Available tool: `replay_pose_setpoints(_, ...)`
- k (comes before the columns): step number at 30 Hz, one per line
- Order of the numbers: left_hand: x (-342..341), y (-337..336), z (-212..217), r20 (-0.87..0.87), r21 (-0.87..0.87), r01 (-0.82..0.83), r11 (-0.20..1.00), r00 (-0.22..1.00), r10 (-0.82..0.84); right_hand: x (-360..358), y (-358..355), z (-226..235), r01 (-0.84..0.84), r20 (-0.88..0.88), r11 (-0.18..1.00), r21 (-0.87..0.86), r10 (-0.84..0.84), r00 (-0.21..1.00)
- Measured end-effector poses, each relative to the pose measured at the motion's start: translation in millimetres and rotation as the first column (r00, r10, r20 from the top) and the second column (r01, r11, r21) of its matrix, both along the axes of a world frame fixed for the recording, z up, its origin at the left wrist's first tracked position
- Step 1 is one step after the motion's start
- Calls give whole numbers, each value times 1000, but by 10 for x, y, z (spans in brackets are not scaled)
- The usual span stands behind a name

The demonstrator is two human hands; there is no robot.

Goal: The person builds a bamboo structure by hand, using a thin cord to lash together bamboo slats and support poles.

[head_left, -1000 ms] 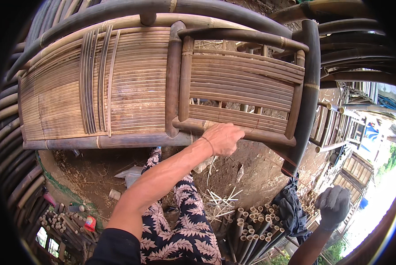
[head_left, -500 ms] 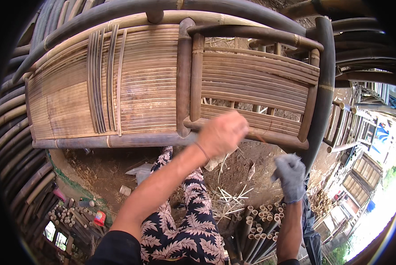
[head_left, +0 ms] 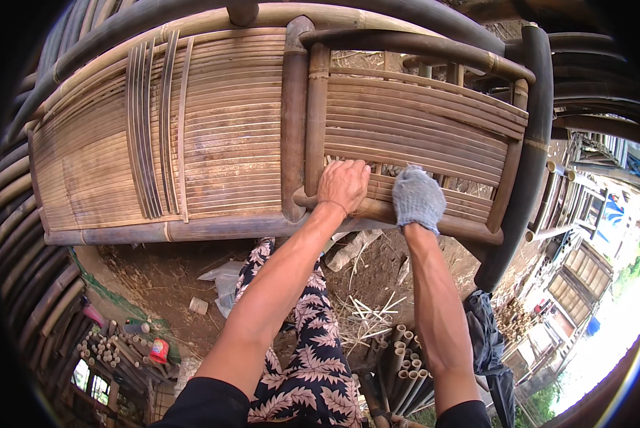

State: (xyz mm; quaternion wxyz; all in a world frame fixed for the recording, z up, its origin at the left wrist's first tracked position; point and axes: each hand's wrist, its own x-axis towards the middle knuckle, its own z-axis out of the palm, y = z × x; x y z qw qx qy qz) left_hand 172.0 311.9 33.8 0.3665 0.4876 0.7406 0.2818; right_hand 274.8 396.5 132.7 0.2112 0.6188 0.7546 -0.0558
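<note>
A dark bamboo bench frame lies across the view, its right section a panel of thin bamboo slats with gaps between some of them. My bare left hand is closed over the lower slats, close to the upright bamboo post. Just right of it, my right hand, in a grey knit glove, is also closed on the lower slats. Both hands reach over the bottom bamboo rail. Their fingertips are curled out of sight, so what they grip is hidden.
Loose dark strips lie across the slatted left panel. Below are cut bamboo tubes, pale shavings, a red cup and a plastic bag. Bamboo poles are stacked at left.
My left hand has come down from above the rail onto the lower slats. My gloved right hand has moved left and up from beside the frame, ending beside the left one.
</note>
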Motion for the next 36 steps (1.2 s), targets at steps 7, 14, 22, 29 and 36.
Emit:
replay_pose_setpoints(7, -19, 166, -128, 192, -174, 247, 953, 958, -214, 113, 185, -569, -297, -211, 800, -521, 216, 953)
replay_pose_setpoints(14, 156, 328, -96, 174, -282, 81, 956, 984, -32, 227, 347, -414, -526, -173, 655, -542, 526, 833)
replay_pose_setpoints(22, -170, -70, 333, 834, -265, -193, 945, 446, 325, 205, -158, 799, -170, -290, 963, 208, 227, 930)
replay_pose_setpoints(29, -438, -16, 624, 942, -304, 185, 935, 209, 265, 530, -616, 570, -230, -700, 962, 147, 266, 663)
replay_pose_setpoints(36, 137, -142, 747, 134, -334, -201, 921, 957, 258, 1868, -2133, 1942, -162, -210, 264, -951, -166, 963)
